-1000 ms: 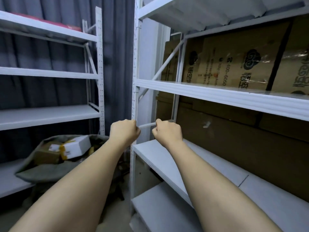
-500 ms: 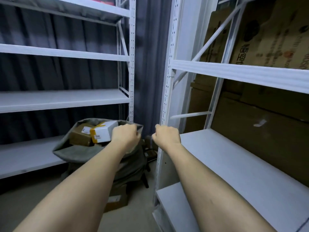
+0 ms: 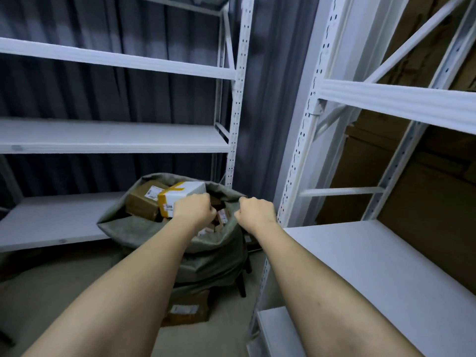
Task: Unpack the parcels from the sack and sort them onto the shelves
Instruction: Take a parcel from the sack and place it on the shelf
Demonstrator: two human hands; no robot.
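Sack (image 3: 206, 256): slack grey-green cloth, mouth open, on floor between two white steel shelves (image 3: 113, 136). Inside: white box (image 3: 184, 195) with yellow tape, matte brown carton (image 3: 143, 202). Left hand (image 3: 195, 208) and right hand (image 3: 256, 211), both fisted, empty, held apart over the mouth. Cardboard sheets (image 3: 425, 191) right of sack.

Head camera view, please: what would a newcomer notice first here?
Two fists, the left hand and right hand, reach out above an open green sack on the floor between white shelves. On top inside lies a white parcel with yellow tape, beside a brown parcel.
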